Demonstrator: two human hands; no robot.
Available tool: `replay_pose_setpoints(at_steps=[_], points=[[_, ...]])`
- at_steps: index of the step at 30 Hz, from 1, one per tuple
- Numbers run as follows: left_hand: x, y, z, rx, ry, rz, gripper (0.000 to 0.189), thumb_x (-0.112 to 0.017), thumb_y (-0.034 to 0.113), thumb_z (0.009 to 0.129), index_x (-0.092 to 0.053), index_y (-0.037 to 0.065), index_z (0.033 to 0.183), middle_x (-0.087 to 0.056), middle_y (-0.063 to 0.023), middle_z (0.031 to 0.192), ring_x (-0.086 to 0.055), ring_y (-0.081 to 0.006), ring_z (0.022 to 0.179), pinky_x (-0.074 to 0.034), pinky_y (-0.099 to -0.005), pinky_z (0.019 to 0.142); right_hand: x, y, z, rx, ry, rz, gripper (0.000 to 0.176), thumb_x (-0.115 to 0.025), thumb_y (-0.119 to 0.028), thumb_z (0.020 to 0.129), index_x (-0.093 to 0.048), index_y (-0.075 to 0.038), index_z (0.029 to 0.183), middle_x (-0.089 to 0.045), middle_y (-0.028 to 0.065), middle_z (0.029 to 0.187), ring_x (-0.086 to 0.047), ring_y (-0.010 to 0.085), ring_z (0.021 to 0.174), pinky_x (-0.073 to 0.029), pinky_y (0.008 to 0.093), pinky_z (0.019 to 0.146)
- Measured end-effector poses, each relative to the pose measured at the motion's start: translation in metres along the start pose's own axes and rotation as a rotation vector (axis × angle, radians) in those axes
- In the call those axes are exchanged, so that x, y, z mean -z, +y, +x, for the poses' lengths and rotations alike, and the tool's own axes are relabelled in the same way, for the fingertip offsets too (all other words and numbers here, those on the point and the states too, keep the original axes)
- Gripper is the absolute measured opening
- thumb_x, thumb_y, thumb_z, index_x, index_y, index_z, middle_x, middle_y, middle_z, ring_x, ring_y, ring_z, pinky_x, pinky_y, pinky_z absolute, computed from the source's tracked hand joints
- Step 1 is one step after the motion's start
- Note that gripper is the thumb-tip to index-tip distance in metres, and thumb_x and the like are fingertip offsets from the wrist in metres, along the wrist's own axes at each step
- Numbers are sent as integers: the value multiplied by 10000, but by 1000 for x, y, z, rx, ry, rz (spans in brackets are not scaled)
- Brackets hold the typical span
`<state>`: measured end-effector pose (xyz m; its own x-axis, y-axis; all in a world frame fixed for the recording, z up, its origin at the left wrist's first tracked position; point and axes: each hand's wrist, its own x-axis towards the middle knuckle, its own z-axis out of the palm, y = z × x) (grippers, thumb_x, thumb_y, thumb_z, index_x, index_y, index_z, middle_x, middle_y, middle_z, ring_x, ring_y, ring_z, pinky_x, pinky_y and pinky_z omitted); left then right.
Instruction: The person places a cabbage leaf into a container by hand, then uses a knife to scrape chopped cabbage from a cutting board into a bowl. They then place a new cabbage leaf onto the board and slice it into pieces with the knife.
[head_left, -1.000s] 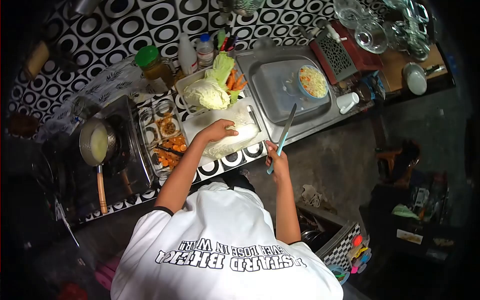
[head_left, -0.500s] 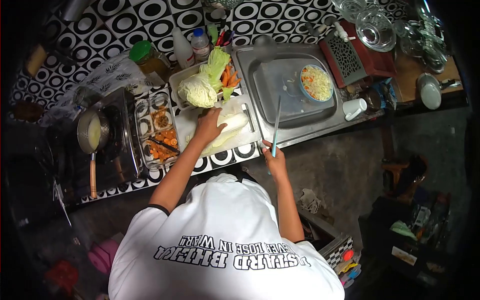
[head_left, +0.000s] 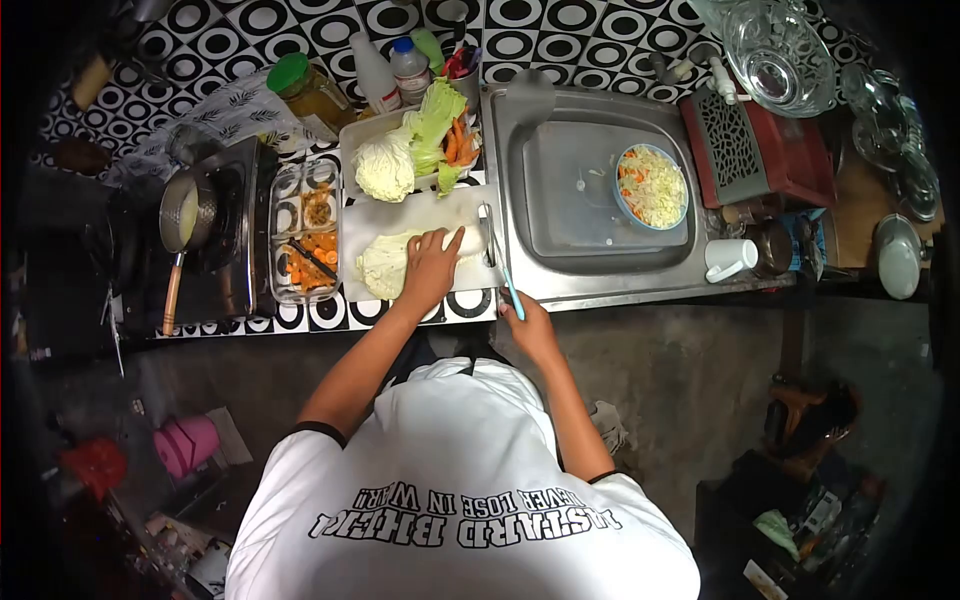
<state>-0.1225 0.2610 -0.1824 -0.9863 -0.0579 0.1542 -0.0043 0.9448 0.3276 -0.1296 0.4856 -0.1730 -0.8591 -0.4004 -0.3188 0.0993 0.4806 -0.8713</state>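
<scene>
Blue-handled knife [head_left: 513, 296], gripped in right hand [head_left: 531, 329], has moved nearer board [head_left: 412, 212]; left hand [head_left: 430, 272] spreads over cabbage [head_left: 380, 268]

Brushed, dully shining metal is seen in the sink [head_left: 560, 255]; left of it, smooth matt white plastic is shown by the cutting board [head_left: 400, 212], and farther left, dimpled glossy metal by the wooden-handled pan [head_left: 200, 215].

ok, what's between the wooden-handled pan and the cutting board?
From the pan to the cutting board: the right side of the stove, then the clear divided container holding sliced carrots. Shows in the head view.
</scene>
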Motion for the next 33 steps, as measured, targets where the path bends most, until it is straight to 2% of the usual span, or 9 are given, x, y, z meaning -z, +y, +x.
replay_pose_setpoints(at_steps=[7,11,14,17,23,26,30,32,33], points=[[15,-3,20,71,-108,-86,405,-648,228,843,-575,31,1190,-567,-146,1126,-506,-305,1102,-372,-421,934,13,6,6,41,-19,28,321,-601,-139,922,-605,-25,1222,-679,167,1096,-649,213,962,-476,312,870],[15,-20,39,224,-288,-423,370,-675,256,845,-616,10,1116,-657,-189,1032,-597,-339,995,-438,-393,906,17,10,8,88,-14,32,331,-605,-150,921,-604,-33,1230,-687,158,1068,-647,205,925,-481,311,850],[33,-19,52,360,-674,-546,327,-728,267,832,-648,3,1009,-656,-90,877,-580,-169,810,-448,-298,760,26,-1,8,27,-62,31,327,-601,-144,907,-603,-18,1208,-652,203,1120,-632,331,1030,-474,362,891],[37,-30,49,271,-748,-628,355,-745,275,823,-643,-9,1011,-678,-110,903,-605,-200,820,-472,-319,764,30,-3,8,62,-38,49,325,-601,-144,910,-605,-21,1210,-658,199,1101,-636,323,1018,-475,361,889],[66,-40,38,415,-573,-729,312,-726,236,858,-617,-11,1014,-628,-58,816,-557,-133,772,-453,-276,703,33,4,5,58,-13,92,331,-603,-161,917,-605,-33,1222,-661,204,1085,-643,305,1008,-479,362,883],[57,-47,31,674,-228,-1018,261,-707,183,878,-595,-16,1003,-643,-63,831,-579,-108,786,-458,-260,684,29,4,2,19,-15,101,338,-605,-174,918,-603,-37,1228,-659,204,1100,-639,309,1027,-476,363,894],[43,-52,35,685,-169,-1004,301,-705,218,875,-598,-19,1027,-653,-105,856,-601,-155,806,-472,-288,724,20,4,2,32,-33,60,344,-606,-183,922,-600,-40,1235,-655,194,1135,-634,304,1054,-470,352,912],[47,-49,46,419,-247,-555,349,-697,271,868,-610,5,1077,-665,-164,925,-631,-249,860,-488,-339,779,15,5,2,82,-42,77,344,-609,-187,922,-601,-42,1234,-655,183,1143,-637,293,1048,-472,346,908],[52,-44,50,421,-249,-559,349,-697,271,868,-610,5,1077,-665,-164,925,-631,-249,860,-488,-339,779,16,3,2,78,-44,74,344,-609,-187,922,-601,-42,1234,-655,183,1143,-637,293,1048,-472,346,908]])
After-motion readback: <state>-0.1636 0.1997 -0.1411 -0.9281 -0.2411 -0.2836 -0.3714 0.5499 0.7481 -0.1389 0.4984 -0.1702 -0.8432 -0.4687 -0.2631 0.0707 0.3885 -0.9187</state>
